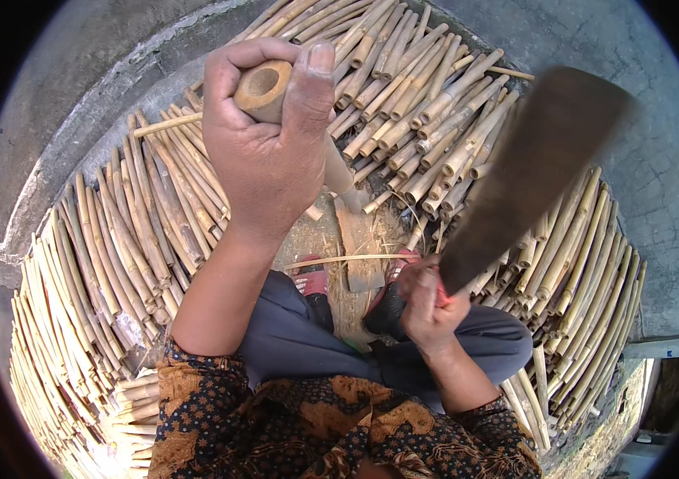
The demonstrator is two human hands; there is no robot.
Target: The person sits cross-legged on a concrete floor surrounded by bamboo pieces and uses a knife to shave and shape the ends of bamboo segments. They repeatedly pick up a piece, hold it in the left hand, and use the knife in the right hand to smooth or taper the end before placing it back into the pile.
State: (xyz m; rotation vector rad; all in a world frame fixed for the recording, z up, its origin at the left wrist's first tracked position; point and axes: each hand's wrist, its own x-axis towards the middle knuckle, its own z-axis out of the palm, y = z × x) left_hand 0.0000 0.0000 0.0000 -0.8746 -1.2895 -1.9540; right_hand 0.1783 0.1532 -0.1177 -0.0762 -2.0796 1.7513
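Note:
My left hand [264, 164] is raised and wrapped round a bamboo pole [274, 108]. The pole's hollow end faces up at me, with my thumb along its side. Its lower part shows beyond my palm, slanting down to the ground near a flat piece of wood [362, 251]. My right hand [429, 307] is closed on the red handle of a machete [535, 164], above my right knee. The broad dark blade points up and to the right, slightly blurred, apart from the bamboo pole.
Stacks of cut bamboo poles lie at the left [116, 231], ahead [427, 96] and at the right [579, 263]. A thin bamboo strip [339, 259] crosses in front of my feet. Shavings litter the ground between them. A concrete wall [76, 88] curves behind the stacks.

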